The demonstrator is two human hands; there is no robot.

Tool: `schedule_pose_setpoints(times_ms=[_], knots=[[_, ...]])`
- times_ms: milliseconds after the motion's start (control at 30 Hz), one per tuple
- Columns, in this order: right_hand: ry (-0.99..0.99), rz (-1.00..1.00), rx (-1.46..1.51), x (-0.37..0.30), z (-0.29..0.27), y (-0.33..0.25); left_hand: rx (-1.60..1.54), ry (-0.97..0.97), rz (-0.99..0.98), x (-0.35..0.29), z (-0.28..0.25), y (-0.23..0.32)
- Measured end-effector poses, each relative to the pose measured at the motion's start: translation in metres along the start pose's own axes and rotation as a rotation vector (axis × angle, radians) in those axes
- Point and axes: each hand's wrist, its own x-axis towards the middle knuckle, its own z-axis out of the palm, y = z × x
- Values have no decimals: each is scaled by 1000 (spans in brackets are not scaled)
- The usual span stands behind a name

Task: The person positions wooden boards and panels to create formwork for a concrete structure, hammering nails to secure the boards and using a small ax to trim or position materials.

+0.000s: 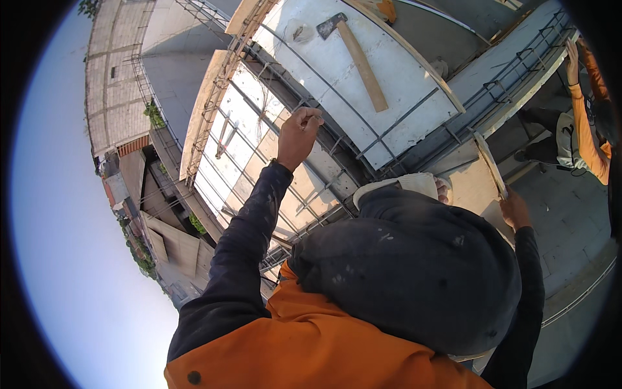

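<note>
My left hand (298,137) is raised over the rebar grid with its fingers curled closed. Whatever it may be pinching is too small to make out. On the right, my right hand (515,210) grips the lower end of a narrow wooden board (490,166) beside my bent knee. A hatchet (363,65) with a pale wooden handle and dark head lies on the white panel (414,84) beyond my left hand. Left of that hand, a slim tool like pincers (223,136) rests on another white panel among the bars.
Steel bars (256,107) cross the panels, with a recessed gap between them. Bundled rebar (525,61) runs along the far right. A crumpled clear plastic piece (299,31) lies near the hatchet. Another person (586,123) in orange sleeves is at the right. Beyond the left edge, buildings drop away.
</note>
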Motion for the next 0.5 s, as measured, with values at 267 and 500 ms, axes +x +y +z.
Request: schedule_pose_setpoints(times_ms=[267,500], knots=[[74,-26,42,19,27,24,440,-116,-68,-31,-48,-100],[54,-15,-27,15,21,15,370,-84,-407,-94,-122,-219]])
